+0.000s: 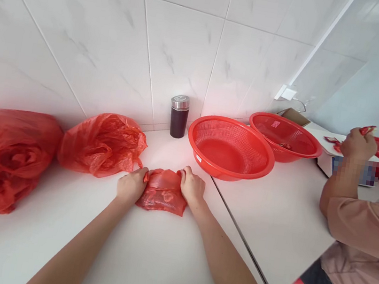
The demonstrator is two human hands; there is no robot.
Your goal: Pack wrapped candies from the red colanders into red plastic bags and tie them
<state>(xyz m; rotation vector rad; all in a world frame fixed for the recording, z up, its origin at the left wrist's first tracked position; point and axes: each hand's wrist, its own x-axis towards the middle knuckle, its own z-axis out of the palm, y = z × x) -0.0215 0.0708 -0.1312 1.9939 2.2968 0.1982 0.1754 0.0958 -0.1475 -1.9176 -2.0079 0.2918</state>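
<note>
A small red plastic bag is held between my two hands over the white table, its near edge hanging toward me. My left hand is closed on the bag's left upper corner. On the other side, my right hand grips the right upper corner, thumb pointing away from me. Something darker shows faintly through the thin plastic, too unclear to name. Just beyond my left hand lies a larger crumpled red plastic bag.
A bulging red bag lies far left. A dark tumbler stands by the tiled wall. Red colanders sit to the right. Beyond a table seam, a co-worker's hand holds something red above a scale.
</note>
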